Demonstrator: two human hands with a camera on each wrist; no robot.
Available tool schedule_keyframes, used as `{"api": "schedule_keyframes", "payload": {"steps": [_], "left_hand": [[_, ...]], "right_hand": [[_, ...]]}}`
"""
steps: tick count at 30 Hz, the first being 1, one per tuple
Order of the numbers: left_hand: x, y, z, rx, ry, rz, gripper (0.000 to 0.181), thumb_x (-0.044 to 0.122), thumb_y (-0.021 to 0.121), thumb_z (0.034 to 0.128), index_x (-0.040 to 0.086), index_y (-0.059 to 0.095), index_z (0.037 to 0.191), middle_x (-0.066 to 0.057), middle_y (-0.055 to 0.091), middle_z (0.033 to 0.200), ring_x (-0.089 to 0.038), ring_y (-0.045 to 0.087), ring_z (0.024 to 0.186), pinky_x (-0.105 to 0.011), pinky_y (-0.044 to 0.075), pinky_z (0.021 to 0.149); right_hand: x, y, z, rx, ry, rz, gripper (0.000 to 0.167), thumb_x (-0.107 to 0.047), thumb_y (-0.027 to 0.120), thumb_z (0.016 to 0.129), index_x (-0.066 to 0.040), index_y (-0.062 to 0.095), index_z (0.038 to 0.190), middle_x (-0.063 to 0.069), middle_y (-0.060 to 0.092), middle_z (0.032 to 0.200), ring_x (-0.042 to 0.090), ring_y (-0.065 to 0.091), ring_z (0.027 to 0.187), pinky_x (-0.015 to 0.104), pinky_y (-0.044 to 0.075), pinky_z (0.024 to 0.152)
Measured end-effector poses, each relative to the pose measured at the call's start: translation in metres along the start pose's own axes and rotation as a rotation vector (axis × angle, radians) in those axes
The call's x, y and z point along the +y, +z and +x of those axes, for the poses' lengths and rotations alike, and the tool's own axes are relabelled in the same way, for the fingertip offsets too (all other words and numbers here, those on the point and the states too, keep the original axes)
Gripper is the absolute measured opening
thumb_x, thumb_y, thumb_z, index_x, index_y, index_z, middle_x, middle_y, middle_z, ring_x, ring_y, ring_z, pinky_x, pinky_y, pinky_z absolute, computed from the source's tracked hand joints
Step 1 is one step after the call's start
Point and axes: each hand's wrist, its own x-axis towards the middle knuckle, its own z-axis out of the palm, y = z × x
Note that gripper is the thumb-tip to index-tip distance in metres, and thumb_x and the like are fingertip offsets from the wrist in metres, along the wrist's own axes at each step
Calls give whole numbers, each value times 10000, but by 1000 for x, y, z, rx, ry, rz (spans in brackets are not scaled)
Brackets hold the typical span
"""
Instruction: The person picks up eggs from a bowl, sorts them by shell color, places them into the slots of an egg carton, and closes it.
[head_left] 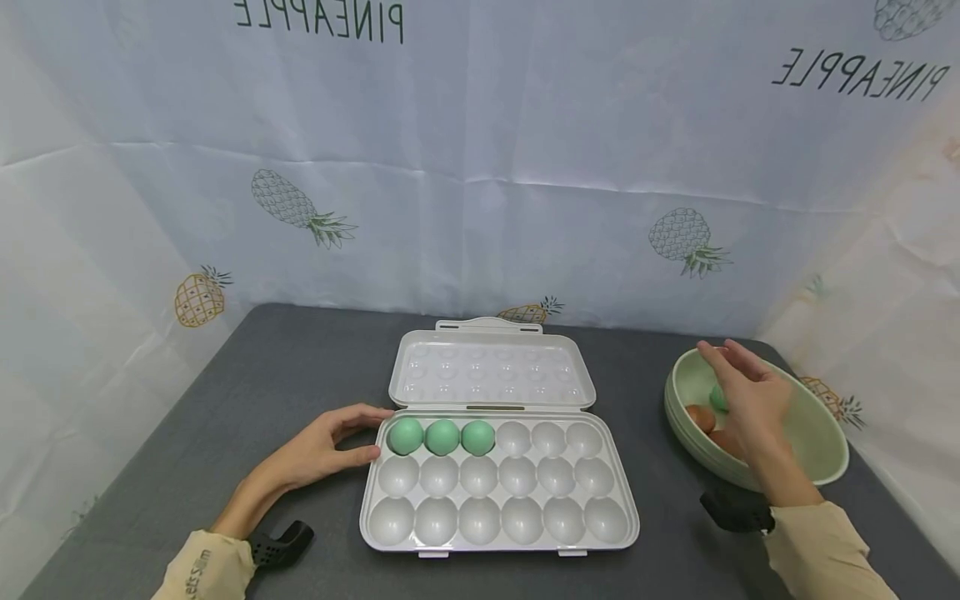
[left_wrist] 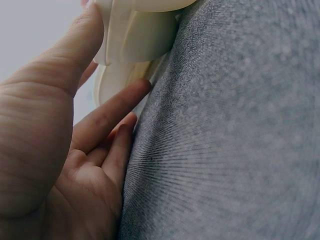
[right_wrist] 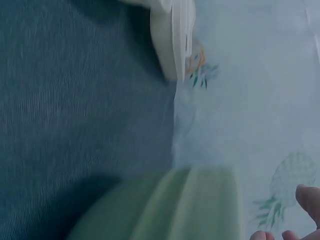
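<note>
Glossy plastic egg tray (head_left: 499,480), smooth bowl (head_left: 813,450), matt cloth-like tabletop (head_left: 315,367)

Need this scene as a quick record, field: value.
Container: white plastic 18-well egg tray, lid open
Contents: three smooth green balls, back row, leftmost wells
Vessel: pale green round bowl, right of tray; green ball and brown balls visible inside
Left hand: touches tray's left edge
Right hand: over bowl, no held object visible
Surface: dark grey tabletop

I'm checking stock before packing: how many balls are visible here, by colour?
Green balls: 4 (3 in the tray, 1 in the bowl)
Brown balls: 2 (both in the bowl)
Total: 6 visible; the right hand covers part of the bowl, so more may be hidden.
</note>
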Motion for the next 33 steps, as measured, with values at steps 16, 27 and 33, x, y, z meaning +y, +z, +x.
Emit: {"api": "schedule_keyframes", "payload": {"steps": [16, 27, 33], "left_hand": [[1, 0, 0, -1, -2, -6, 431, 140, 737, 950, 138, 627, 1367, -125, 662, 1355, 62, 589, 1199, -133, 443, 1034], [1, 0, 1, 2, 1, -1, 429, 136, 738, 948, 132, 629, 1363, -132, 661, 1354, 64, 588, 1198, -130, 443, 1031], [0, 1, 1, 3, -4, -1, 430, 137, 737, 949, 133, 629, 1365, -136, 654, 1367, 70, 580, 1206, -128, 439, 1035]], "right_hand": [[20, -24, 33, 128, -7, -396, 716, -404, 835, 840, -98, 592, 1440, -295, 548, 805, -105, 484, 788, 69, 414, 742], [30, -39, 45, 79, -122, -642, 661, -312, 740, 920, 34, 542, 1447, 217, 615, 1254, -6, 515, 481, 212, 455, 481], [36, -37, 50, 62, -262, -818, 570, -311, 794, 869, 125, 683, 1219, 296, 732, 1102, -169, 377, 577, 186, 387, 680]]}}
